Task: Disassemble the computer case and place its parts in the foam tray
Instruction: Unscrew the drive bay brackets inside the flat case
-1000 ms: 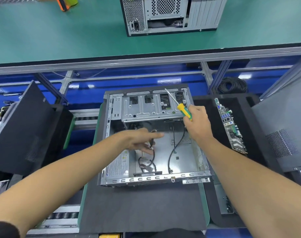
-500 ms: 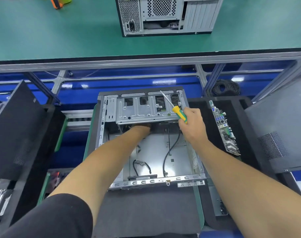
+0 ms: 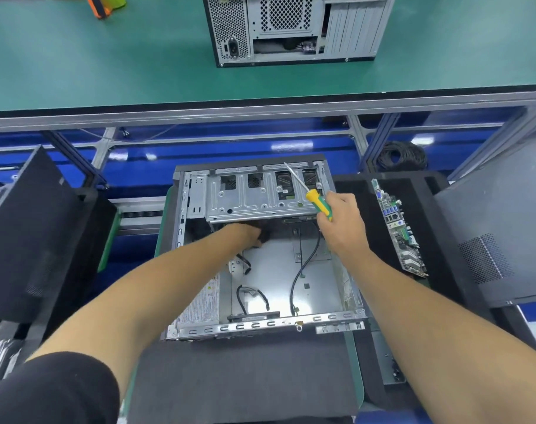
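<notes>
While the open computer case (image 3: 269, 255) lies on the bench mat, the left hand (image 3: 245, 235) reaches under its drive cage (image 3: 260, 194), grip hidden; the right hand (image 3: 341, 228) parks the screwdriver (image 3: 317, 203) aside, seemingly freeing that reach.

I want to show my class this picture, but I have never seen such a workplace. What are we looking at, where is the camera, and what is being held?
The camera sits on the person's head, looking down at their own arms. Before them an open computer case lies on a dark mat. The left hand reaches under the metal drive bracket; what it touches is hidden. The right hand holds a yellow-and-green screwdriver, tip pointing away. To the right, a circuit board stands on edge in a black foam tray. Another computer stands on the green bench beyond.
</notes>
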`<state>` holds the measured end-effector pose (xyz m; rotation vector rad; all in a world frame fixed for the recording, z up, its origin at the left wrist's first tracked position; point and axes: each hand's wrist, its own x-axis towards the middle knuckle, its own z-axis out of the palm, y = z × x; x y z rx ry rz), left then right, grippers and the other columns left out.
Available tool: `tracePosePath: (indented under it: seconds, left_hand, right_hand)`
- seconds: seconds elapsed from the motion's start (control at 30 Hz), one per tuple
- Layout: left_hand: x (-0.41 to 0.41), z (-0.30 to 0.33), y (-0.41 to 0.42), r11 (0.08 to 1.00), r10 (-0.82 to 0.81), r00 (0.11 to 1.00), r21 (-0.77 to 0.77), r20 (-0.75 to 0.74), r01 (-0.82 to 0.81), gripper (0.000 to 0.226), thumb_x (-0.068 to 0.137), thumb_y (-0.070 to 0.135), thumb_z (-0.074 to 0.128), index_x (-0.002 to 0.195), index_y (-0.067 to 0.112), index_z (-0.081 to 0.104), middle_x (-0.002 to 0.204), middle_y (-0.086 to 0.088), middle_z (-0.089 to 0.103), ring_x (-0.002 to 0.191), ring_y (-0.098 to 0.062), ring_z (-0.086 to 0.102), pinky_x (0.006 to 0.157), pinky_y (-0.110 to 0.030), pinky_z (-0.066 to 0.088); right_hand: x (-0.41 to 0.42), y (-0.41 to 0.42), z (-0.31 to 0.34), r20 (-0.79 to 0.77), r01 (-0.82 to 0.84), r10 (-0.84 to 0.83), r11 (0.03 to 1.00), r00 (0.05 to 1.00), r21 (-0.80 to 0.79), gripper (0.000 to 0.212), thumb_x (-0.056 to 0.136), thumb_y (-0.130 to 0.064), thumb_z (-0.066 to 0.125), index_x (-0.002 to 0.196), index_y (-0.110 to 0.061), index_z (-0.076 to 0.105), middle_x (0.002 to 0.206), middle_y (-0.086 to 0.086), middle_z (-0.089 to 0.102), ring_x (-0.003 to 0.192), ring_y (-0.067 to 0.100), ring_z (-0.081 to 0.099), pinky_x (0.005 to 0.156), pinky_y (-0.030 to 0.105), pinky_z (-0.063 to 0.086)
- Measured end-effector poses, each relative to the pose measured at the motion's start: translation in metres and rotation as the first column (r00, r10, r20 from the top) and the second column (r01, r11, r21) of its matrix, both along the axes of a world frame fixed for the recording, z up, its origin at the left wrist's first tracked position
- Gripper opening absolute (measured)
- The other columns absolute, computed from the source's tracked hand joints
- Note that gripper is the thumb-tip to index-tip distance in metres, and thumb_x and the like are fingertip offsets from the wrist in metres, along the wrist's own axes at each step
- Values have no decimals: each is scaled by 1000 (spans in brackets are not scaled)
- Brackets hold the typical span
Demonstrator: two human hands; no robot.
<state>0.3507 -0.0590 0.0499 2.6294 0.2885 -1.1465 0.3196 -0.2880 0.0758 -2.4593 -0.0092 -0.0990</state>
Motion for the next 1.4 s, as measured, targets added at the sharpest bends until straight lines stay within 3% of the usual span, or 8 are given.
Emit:
tracePosePath:
  seconds: [0.2,0.43,0.53,0.67,0.77,0.97,1.17,1.4]
  left_hand:
    - [-7,12,18,964,-253,968,-86,-6,251,25,100,38,53,107,16,64,99,-5,63,87,-24,56,85,-32,46]
    - [-14,16,13,907,-410,909,78,-72,415,72,100,-4,49,162,19,22,162,-8,36,132,-30,53,89,-34,52]
    - [-16,25,10,887,-462,887,-27,-5,461,68,105,18,45,164,19,12,167,-8,26,143,-31,43,106,-40,43]
    - [-25,45,7,813,-233,942,-483,241,325,47,106,39,51,150,20,49,150,1,53,135,-14,52,109,-27,43]
    - [-35,53,-6,502,227,957,-864,182,45,39,103,40,56,139,24,54,131,1,67,117,-8,66,94,-23,55]
    - [-28,49,-39,116,715,696,-993,59,-35,16,103,16,60,119,14,64,105,-6,74,92,-13,72,72,-26,59]
    - [-9,54,-10,171,731,668,-985,143,23,18,87,5,79,100,11,67,77,-4,73,76,-17,72,74,-31,62]
    - [5,54,31,616,372,771,-759,517,212,7,86,36,79,89,31,76,85,6,75,78,-7,68,75,-20,55]
  right_hand:
    - [-1,0,1,11,-2,2,1000,1000,4,16,93,-21,57,84,-26,44,110,-4,44,75,16,55,63,35,49]
    - [-1,1,3,13,-4,4,1000,1000,3,18,93,-19,56,83,-27,43,110,-3,44,75,16,55,59,31,43]
    - [0,1,3,7,-9,9,1000,1000,-12,19,93,-19,55,82,-26,42,110,-3,44,78,17,55,59,32,41]
    - [1,1,4,72,-78,85,993,994,-86,9,89,-16,59,93,-22,53,106,0,54,99,17,48,71,33,39]
    - [0,1,3,177,-119,156,972,972,-203,16,84,-16,63,100,-13,63,105,-1,59,110,21,44,83,36,37]
    - [-5,5,6,174,-142,181,966,968,-217,13,81,-27,57,81,-17,48,81,-4,44,86,22,39,74,38,35]
    - [-13,2,10,37,-47,43,993,998,109,43,79,-26,73,102,-38,38,89,-7,61,79,16,57,63,31,40]
    - [-19,-3,14,37,47,-74,875,997,483,23,71,-25,76,87,-32,61,76,-3,70,63,21,66,56,32,54]
